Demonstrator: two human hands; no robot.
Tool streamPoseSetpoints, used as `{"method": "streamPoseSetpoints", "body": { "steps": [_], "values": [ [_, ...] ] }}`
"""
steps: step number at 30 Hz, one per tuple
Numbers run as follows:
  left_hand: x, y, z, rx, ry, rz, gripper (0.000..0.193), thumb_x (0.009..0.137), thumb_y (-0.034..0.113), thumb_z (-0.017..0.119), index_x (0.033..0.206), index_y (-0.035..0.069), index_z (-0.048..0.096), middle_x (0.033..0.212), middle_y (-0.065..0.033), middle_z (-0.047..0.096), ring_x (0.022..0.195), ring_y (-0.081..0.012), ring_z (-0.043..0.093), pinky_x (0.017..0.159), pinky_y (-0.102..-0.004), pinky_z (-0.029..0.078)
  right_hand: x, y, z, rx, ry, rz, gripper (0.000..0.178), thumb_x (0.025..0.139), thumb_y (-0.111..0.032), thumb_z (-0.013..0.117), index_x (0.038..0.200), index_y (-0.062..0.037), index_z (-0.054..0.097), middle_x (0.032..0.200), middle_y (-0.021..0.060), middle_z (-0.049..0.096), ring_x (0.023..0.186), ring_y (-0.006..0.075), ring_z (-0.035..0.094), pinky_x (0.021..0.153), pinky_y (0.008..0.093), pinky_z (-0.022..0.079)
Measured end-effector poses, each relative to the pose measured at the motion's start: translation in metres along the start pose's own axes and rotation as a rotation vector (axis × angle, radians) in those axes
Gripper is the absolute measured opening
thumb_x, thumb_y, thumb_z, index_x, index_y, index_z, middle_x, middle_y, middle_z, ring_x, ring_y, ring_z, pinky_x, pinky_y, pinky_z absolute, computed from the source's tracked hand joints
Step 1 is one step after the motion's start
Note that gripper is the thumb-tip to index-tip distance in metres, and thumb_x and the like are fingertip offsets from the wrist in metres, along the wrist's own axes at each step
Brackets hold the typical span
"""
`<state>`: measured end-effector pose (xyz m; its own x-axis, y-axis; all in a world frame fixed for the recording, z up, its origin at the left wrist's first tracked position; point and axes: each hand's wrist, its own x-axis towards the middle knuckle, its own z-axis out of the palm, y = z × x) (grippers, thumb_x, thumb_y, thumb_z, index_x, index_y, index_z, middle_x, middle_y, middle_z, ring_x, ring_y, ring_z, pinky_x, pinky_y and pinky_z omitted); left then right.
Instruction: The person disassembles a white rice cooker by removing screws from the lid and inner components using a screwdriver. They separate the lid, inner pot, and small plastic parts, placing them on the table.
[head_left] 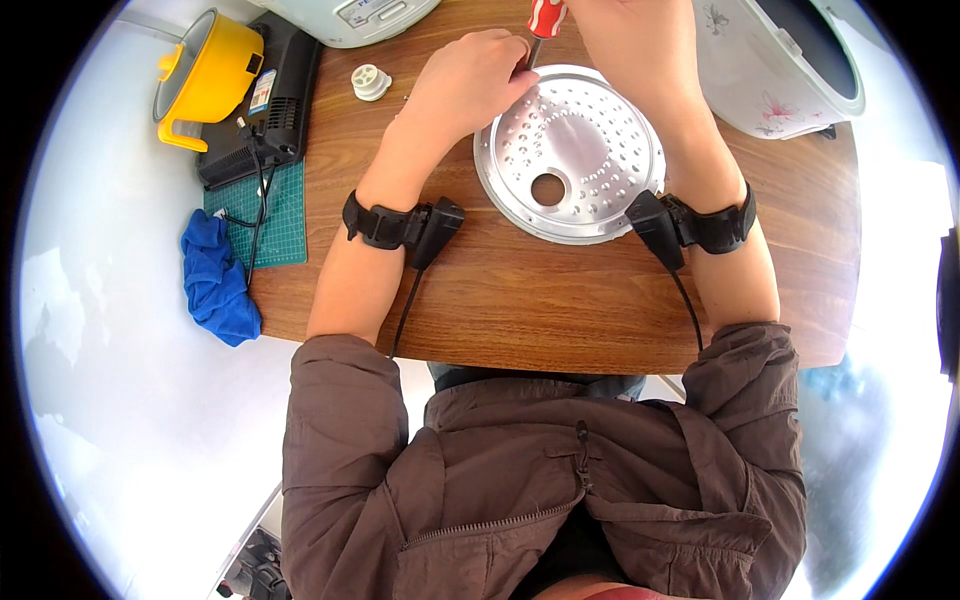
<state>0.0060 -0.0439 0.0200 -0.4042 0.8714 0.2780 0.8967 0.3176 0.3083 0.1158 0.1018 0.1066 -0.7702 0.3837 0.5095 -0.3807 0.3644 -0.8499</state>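
Note:
A round silver metal plate (575, 155), like a rice cooker's inner lid, lies on the table in front of me, with many small dimples and one round hole. At its far left rim, the fingers of my left hand (475, 82) are pinched together beside the shaft of a screwdriver (546, 18); what they grip is hidden. My right hand (640, 45) is at the screwdriver's red and white handle and appears closed on it, with its fingers partly beyond the top edge. The shaft points down toward the plate's rim.
A small white round cap (370, 82) sits left of the plate. A white rice cooker body (780, 75) stands at right; a pale appliance part (350, 18) is far left. Further left are a yellow pot (212, 80), a black device (285, 100), a green mat (285, 215) and a blue cloth (215, 285).

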Motion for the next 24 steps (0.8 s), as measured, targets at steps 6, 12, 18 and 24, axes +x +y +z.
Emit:
{"method": "streamPoseSetpoints", "body": {
  "steps": [6, 12, 18, 24],
  "values": [
    [-0.003, -0.009, 0.002, -0.015, 0.040, 0.037, 0.026, 0.092, 0.024, 0.071, 0.089, -0.002, 0.068, 0.085, -0.0166, 0.069, 0.079, -0.0347, 0.067, 0.072, -0.0423, 0.053, 0.009, 0.020, -0.002, 0.141, 0.035, -0.227, 0.041, 0.097, 0.006, 0.058, 0.137, -0.0010, 0.055, 0.116, 0.0097, 0.066, 0.108, 0.0130, 0.063, 0.089, 0.0266, 0.053],
    [-0.007, -0.035, -0.033, 0.052, -0.061, -0.128, 0.020, 0.094, 0.020, 0.071, 0.104, 0.002, 0.073, 0.090, -0.0147, 0.074, 0.080, -0.0263, 0.069, 0.073, -0.0362, 0.055, 0.016, 0.023, -0.013, 0.315, 0.137, -0.264, 0.036, 0.098, 0.003, 0.058, 0.135, 0.0027, 0.055, 0.117, 0.0083, 0.066, 0.112, 0.0144, 0.063, 0.094, 0.0272, 0.052],
    [-0.016, -0.060, -0.057, 0.047, -0.239, -0.219, 0.014, 0.091, 0.011, 0.070, 0.099, 0.001, 0.073, 0.086, -0.0133, 0.074, 0.079, -0.0246, 0.071, 0.073, -0.0353, 0.056, 0.013, 0.017, -0.009, 0.314, 0.126, -0.146, 0.035, 0.097, 0.004, 0.060, 0.132, 0.0029, 0.057, 0.116, 0.0087, 0.067, 0.111, 0.0148, 0.064, 0.095, 0.0275, 0.053],
    [-0.020, -0.072, -0.051, 0.070, -0.380, -0.295, 0.011, 0.088, 0.007, 0.070, 0.097, 0.000, 0.072, 0.085, -0.0132, 0.075, 0.078, -0.0243, 0.071, 0.072, -0.0357, 0.056, 0.010, 0.017, -0.006, 0.311, 0.080, -0.115, 0.034, 0.097, 0.006, 0.061, 0.131, 0.0024, 0.058, 0.115, 0.0079, 0.067, 0.109, 0.0132, 0.064, 0.092, 0.0262, 0.053]
  ]
}}
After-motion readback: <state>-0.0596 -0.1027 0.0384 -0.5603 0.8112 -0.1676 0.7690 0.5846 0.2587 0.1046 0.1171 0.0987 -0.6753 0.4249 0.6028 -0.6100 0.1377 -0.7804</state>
